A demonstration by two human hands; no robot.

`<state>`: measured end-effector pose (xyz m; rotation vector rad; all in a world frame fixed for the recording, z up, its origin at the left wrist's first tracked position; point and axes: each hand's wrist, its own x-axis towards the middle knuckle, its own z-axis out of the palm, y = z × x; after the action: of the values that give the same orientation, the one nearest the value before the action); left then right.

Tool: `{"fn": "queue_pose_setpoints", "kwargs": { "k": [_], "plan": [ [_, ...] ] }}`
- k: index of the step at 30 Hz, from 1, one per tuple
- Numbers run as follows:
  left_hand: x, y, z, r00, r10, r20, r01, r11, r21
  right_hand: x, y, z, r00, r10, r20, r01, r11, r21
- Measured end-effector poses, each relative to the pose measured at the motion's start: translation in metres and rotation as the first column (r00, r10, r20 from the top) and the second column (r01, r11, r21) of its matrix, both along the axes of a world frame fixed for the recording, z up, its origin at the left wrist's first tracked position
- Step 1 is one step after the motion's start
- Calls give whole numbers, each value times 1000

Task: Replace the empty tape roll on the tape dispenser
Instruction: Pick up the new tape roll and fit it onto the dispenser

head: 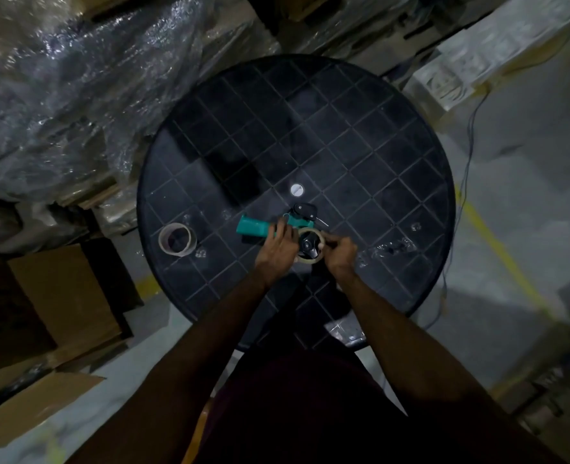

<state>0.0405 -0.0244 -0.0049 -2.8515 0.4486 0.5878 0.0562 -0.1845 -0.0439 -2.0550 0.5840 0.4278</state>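
A teal tape dispenser (256, 225) lies on the round black table (360, 135), handle pointing left. A thin tape roll (311, 233) sits around the dispenser's black hub. My left hand (278, 247) presses on the dispenser body beside the roll. My right hand (341, 252) pinches the roll's right rim. A second tape roll (176, 240), clear and wider, stands on the table to the left, apart from both hands.
A black key fob (305, 209) lies just beyond the dispenser, and a white cap (297, 189) marks the table's middle. Plastic-wrapped stacks (59, 95) fill the left, cardboard boxes (59, 296) stand lower left, and a cable (467, 169) hangs at the right.
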Motion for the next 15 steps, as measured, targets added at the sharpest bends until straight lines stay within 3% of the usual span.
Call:
{"fn": "queue_pose_setpoints", "kwargs": {
  "k": [6,11,15],
  "plan": [
    [8,-6,-4,999,-8,53,6,1000,27,6,1,-1,1000,-7,-1,7,999,-34],
    [8,-6,-7,997,66,37,-63,996,-70,9,8,5,998,-45,-47,40,994,-106],
    [10,-1,-12,990,132,-38,-137,974,-183,7,6,5,999,-33,-22,31,998,-52]
  ]
}}
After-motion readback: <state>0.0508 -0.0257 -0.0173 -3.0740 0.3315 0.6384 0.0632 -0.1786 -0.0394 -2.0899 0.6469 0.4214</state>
